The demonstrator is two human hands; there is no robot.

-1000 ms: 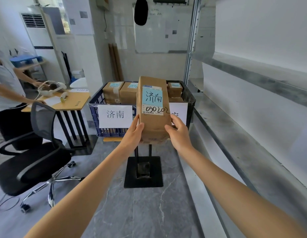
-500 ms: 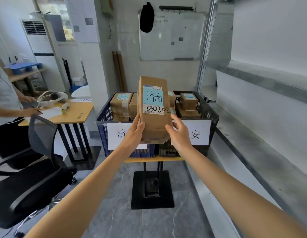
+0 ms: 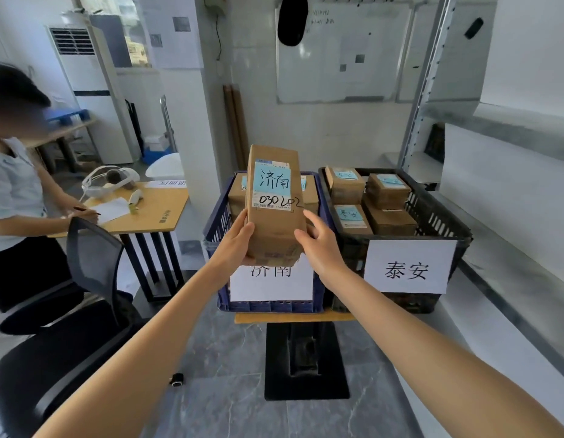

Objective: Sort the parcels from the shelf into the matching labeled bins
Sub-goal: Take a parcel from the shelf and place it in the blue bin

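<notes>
The parcel (image 3: 276, 213) is being held upright in front of the blue bin (image 3: 218, 222), with the top of the bin's paper sign (image 3: 271, 287) being covered by its lower end. It is being gripped low down from both sides: the left hand (image 3: 234, 245) is being wrapped round the left edge, and the right hand (image 3: 321, 248) is being curled round the right. Both arms are being stretched forward. Since that sign is being matched by the parcel's blue label (image 3: 272, 181), the parcel is probably best lifted over the near rim and lowered flat, the black bin (image 3: 432, 216) being avoided.
</notes>
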